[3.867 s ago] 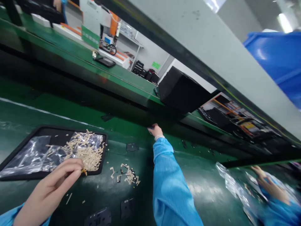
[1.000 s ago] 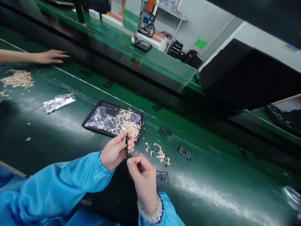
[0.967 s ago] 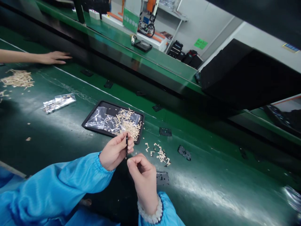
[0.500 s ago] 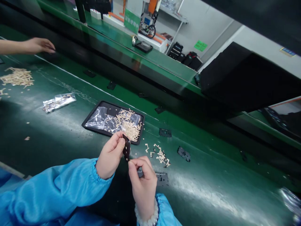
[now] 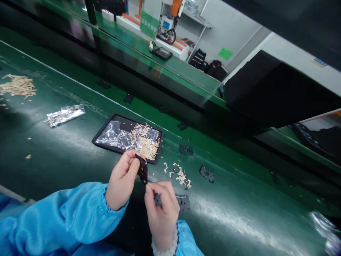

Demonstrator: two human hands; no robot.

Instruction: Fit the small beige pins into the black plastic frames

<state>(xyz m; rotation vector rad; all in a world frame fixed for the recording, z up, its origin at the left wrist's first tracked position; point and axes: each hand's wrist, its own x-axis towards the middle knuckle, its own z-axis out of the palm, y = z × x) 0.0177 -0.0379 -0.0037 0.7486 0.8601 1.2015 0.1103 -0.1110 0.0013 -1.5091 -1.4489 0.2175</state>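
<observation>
My left hand [image 5: 123, 179] pinches a thin dark plate [image 5: 142, 169] by its upper left side, holding it tilted above the bench. At the plate's lower corner are the closed thumb and forefinger of my right hand [image 5: 162, 209]; whatever lies between those fingertips is too small to make out. A black tray [image 5: 107, 146] with clear bags and many small beige pieces [image 5: 148, 146] is just behind my hands. To the right lies a loose cluster of beige pieces [image 5: 181, 176]. Another dark plate [image 5: 183, 202] rests partly behind my right hand.
Several dark plates, among them one at the right [image 5: 206, 174], lie on the green bench [image 5: 239, 209]. A filled clear bag [image 5: 65, 115] and a beige heap [image 5: 19, 85] are at the left. A black panel [image 5: 277, 89] hangs at the upper right.
The dark plate has turned and shows more of its face. Another person's hand at the upper left has left the view. The plates at the back have shifted slightly in view.
</observation>
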